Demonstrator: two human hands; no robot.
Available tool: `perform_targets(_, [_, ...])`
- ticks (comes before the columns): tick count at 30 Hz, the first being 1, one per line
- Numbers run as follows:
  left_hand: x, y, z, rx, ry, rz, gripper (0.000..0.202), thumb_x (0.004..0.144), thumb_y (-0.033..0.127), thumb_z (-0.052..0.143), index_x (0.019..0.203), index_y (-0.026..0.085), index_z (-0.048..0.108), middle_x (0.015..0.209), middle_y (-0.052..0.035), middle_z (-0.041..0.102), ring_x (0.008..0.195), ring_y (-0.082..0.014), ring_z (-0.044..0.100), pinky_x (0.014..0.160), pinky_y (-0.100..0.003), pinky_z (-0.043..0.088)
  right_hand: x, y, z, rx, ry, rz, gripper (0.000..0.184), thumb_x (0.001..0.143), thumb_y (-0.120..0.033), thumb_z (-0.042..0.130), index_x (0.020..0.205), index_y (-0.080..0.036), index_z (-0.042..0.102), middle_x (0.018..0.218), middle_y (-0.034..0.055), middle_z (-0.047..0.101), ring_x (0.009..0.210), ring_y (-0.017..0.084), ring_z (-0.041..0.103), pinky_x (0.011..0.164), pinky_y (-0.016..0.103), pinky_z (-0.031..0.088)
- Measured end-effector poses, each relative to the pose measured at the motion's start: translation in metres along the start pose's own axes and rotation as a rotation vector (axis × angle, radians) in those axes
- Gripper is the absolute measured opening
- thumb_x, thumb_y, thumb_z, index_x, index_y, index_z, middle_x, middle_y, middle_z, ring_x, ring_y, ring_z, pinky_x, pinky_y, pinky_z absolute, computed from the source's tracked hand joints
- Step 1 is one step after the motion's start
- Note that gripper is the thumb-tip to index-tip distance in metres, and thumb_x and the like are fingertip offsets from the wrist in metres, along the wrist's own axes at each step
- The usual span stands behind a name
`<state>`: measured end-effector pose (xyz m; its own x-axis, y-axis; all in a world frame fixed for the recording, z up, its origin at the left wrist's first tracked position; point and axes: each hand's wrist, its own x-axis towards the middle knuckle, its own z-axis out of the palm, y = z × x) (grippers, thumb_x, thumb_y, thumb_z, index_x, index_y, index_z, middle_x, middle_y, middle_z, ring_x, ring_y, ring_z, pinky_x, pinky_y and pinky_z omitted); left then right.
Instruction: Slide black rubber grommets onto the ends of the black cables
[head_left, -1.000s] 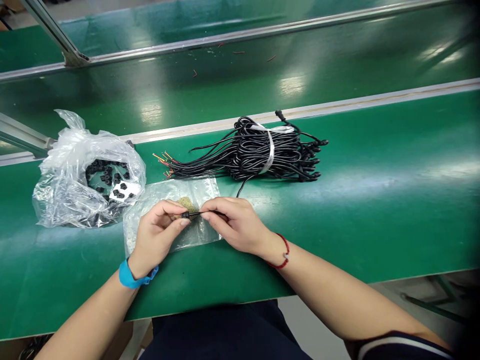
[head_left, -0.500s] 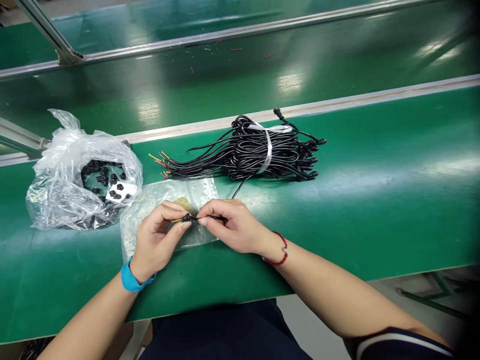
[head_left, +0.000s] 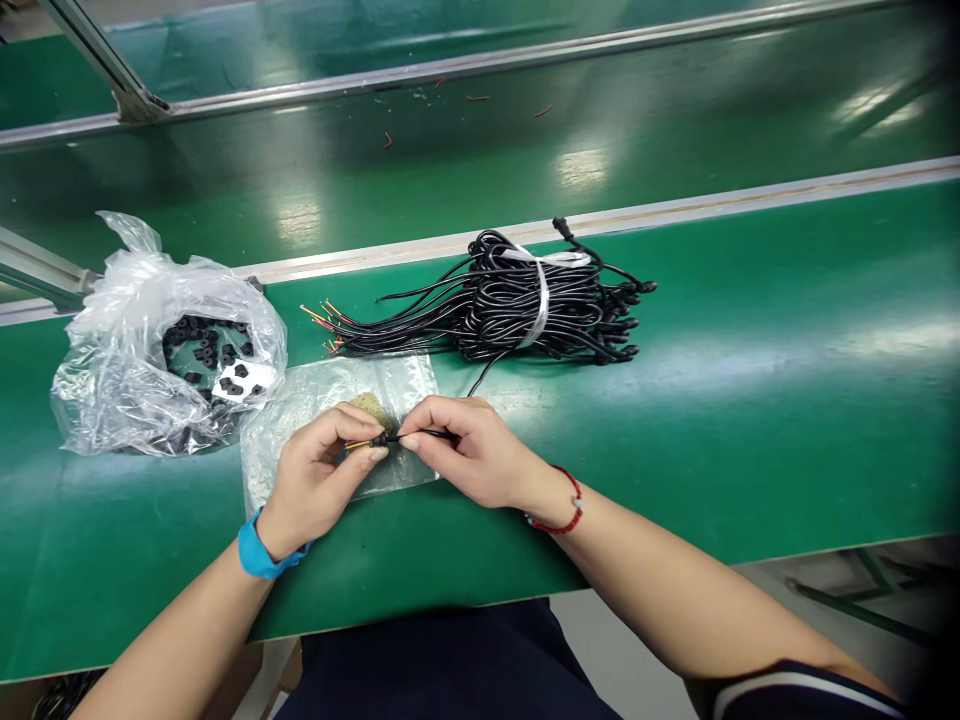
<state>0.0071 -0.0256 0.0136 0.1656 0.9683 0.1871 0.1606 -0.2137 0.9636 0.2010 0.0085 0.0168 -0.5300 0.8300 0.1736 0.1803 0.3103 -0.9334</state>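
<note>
Between finger and thumb, my left hand pinches a small black rubber grommet that sits around a black cable. Yellowish wire ends stick out of it on the left, partly covered by my fingers. My right hand grips the black cable just right of the grommet. Both hands are above a clear flat plastic bag with a yellowish clump in or on it. From behind my right hand a cable runs up to the tied bundle of black cables.
An open clear plastic bag of small black parts stands at the left. The bundle's stripped ends point left, its connectors right. A metal rail runs behind, with red wire scraps beyond it.
My left fingers and the grommet have shifted slightly right, nearer my right fingertips. Both hands keep their pinch, and the view has moved a little.
</note>
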Motion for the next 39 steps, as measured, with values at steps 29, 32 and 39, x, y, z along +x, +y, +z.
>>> perform_targets(29, [0.001,0.002,0.014,-0.035,0.083,-0.078,0.009,0.075,0.014,0.070,0.080,0.018,0.064,0.080,-0.0040,0.066,0.074,-0.0141,0.061,0.064,-0.024,0.050,-0.002,0.000,0.009,0.148,0.068,0.126,0.009,0.085,-0.021,0.053,0.078,-0.017,0.058,0.063,-0.0042,0.055,0.055,0.007,0.044,0.052,0.019,0.037])
perform_targets(32, [0.004,0.001,0.018,-0.063,0.101,-0.090,0.008,0.075,0.015,0.071,0.079,0.018,0.064,0.077,-0.0030,0.065,0.073,-0.0137,0.061,0.065,-0.024,0.051,-0.002,0.002,0.013,0.114,0.094,0.130,0.009,0.085,-0.022,0.053,0.078,-0.018,0.057,0.063,-0.0041,0.056,0.055,0.007,0.045,0.052,0.020,0.037])
perform_targets(39, [0.009,0.000,0.012,-0.038,0.185,-0.105,0.013,0.075,0.023,0.072,0.083,0.017,0.064,0.080,-0.0037,0.066,0.075,-0.0147,0.063,0.067,-0.025,0.052,0.003,0.001,0.014,0.025,0.119,0.078,0.008,0.087,-0.023,0.053,0.090,-0.019,0.060,0.065,-0.0043,0.057,0.055,0.008,0.047,0.055,0.021,0.039])
